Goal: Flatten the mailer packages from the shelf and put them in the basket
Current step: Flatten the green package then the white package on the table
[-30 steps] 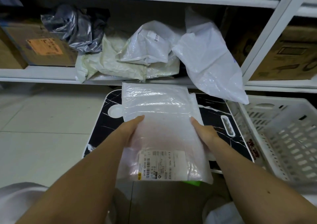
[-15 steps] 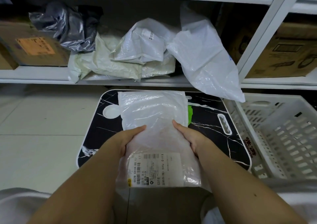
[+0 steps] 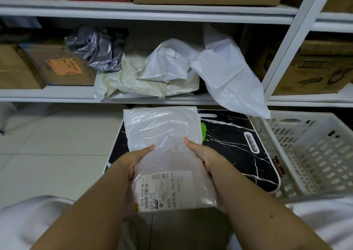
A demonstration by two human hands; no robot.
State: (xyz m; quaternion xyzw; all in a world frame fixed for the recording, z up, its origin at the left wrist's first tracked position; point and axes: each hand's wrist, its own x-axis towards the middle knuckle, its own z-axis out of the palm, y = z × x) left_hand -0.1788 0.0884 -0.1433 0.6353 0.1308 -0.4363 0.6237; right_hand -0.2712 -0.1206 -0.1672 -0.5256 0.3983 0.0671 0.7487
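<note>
**Flattened mailer held over the board, basket to the right**

White shelving fills the background, and a pale tiled floor (image 3: 57, 144) is seen at the left. On the middle shelf (image 3: 47, 93) a crumpled grey bag (image 3: 95, 47) and several white and cream mailers (image 3: 152, 73) are piled, not yet flattened. Below, a translucent mailer (image 3: 164, 135) is held above a black marbled board (image 3: 238, 144), its long axis running away from the person, label end nearest the body. It is gripped at mid-length on both edges: the left hand (image 3: 133, 163) is curled round the left edge, the right hand (image 3: 202, 158) round the right, thumbs on top. The white basket (image 3: 313, 154) lies to the right, so the right hand is nearer to it. The fingers beneath the mailer are hidden, a green item under it is mostly covered, and the basket's floor is cut off.
</note>
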